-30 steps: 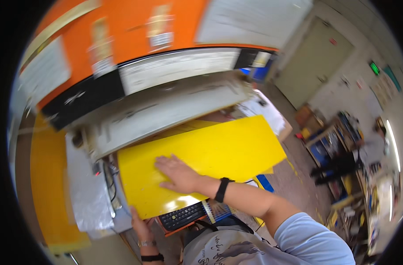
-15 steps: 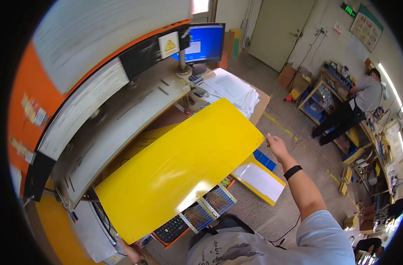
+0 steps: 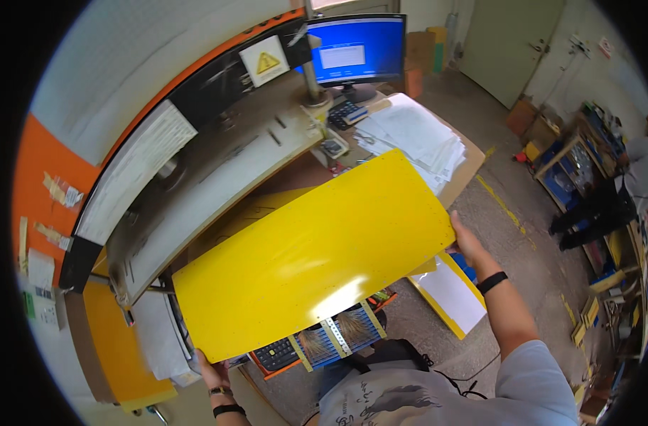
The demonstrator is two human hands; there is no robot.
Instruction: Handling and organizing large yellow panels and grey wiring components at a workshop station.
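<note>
A large glossy yellow sheet (image 3: 317,252) is held up flat in front of me, tilted from lower left to upper right. My left hand (image 3: 212,371) grips its lower left corner from underneath. My right hand (image 3: 466,241), with a black band on the wrist, holds the sheet's right edge. Below the sheet lies a rack of small parts bins (image 3: 331,339) and more yellow sheet material on the work surface (image 3: 249,209).
An orange and grey machine (image 3: 196,170) stands to the left. A monitor (image 3: 356,50) and a paper stack (image 3: 409,135) sit on a desk behind. Another yellow-edged panel (image 3: 452,295) lies on the floor. A person (image 3: 622,184) bends at shelves far right.
My right hand slid from the sheet's top face to its right edge. The sheet came off the machine bed, and my view swung right toward the monitor.
</note>
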